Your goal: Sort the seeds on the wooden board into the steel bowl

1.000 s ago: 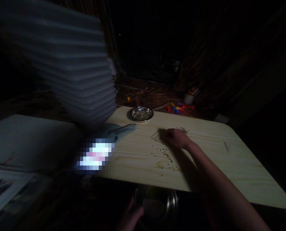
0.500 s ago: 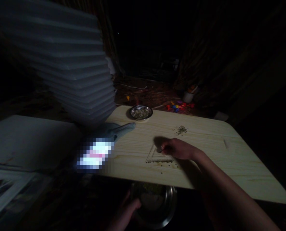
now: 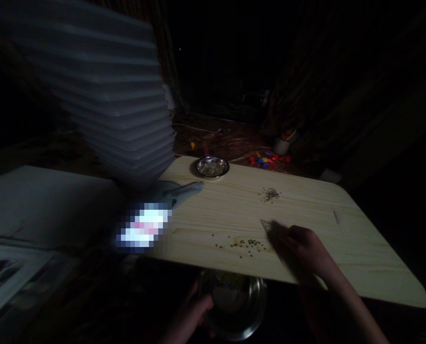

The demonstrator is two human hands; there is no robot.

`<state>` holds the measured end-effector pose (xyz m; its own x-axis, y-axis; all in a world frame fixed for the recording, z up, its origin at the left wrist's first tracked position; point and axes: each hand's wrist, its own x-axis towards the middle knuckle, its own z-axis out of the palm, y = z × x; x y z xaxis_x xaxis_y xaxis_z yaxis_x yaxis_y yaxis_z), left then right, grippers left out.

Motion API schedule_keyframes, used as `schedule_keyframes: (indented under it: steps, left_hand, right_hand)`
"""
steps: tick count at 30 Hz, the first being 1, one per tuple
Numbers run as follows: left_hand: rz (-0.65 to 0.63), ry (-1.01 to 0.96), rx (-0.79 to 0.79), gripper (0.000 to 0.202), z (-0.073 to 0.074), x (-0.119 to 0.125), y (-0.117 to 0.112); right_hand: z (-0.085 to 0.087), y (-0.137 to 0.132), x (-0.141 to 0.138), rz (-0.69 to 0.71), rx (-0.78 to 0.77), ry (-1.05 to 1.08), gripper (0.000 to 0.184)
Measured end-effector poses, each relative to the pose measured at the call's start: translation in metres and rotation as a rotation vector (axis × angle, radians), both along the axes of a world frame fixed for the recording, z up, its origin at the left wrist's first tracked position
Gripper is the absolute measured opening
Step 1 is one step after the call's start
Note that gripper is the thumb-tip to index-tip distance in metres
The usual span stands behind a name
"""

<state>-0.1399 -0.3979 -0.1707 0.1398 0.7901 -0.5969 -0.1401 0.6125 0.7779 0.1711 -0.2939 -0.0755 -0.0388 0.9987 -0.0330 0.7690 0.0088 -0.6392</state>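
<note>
Currently right hand (image 3: 306, 248) grips a thin clear scraper (image 3: 270, 228) beside loose seeds (image 3: 246, 243) on table (image 3: 359, 248); left hand (image 3: 191, 313) clasps steel bowl (image 3: 234, 306) under the edge.

The right hand (image 3: 308, 248) swings away to the right with its clear triangular scraper (image 3: 270, 228), off the middle of the worktop (image 3: 359, 248) where it was a moment ago. The loose seeds (image 3: 243, 243), scattered in a slanting trail before, now lie bunched in a short line near the front edge, just left of the hand.
</note>
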Motion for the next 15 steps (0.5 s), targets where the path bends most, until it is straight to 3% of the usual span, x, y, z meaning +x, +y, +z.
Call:
schedule_keyframes:
  steps: [3,10,15]
  left_hand:
    - [0.01,0.004,0.002,0.053,-0.001,0.001,0.001]
    - [0.034,-0.012,-0.012,0.054,-0.005,-0.005,0.0]
    - [0.029,-0.034,-0.001,0.056,0.007,-0.013,-0.001]
  right_hand:
    - [-0.001,-0.011,-0.018,-0.029,0.01,-0.011,0.031]
    - [0.003,-0.019,-0.068,0.119,-0.059,0.122,0.02]
    - [0.006,-0.032,-0.084,0.169,-0.129,0.158,0.014]
